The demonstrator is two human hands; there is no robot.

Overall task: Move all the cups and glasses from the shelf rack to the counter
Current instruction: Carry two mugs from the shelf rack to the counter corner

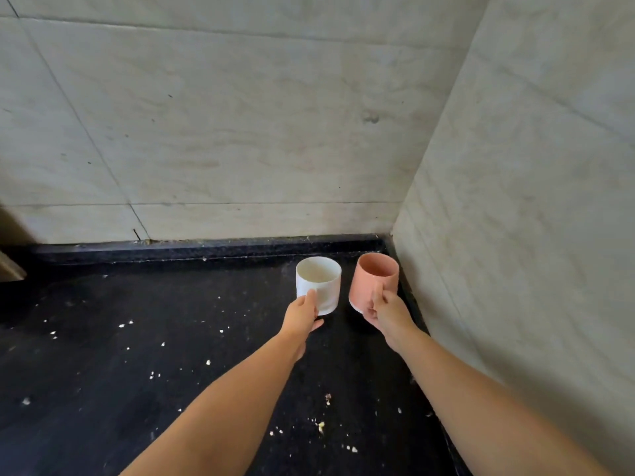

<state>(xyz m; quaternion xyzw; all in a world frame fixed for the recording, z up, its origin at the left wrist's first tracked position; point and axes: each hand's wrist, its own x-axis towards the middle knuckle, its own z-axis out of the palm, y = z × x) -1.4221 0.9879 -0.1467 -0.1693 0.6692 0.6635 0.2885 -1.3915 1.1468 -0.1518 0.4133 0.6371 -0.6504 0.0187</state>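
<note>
Black stone counter [144,355], polished enough to carry a dull sheen, speckled, and scattered with pale crumbs [321,427] and grit. The walls [240,115] are big pale marble-look tiles, smooth, faintly veined, with thin dark grout lines and a few smudges. The white cup [324,286] looks like matt ceramic or plastic, hard to say which, slightly creamy inside. The pink cup [369,280] has the same soft, unglazed-looking finish, no shine on it at all, with a whitish base edge.

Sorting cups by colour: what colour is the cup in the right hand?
Salmon pink cup, seen in the head view.
</note>
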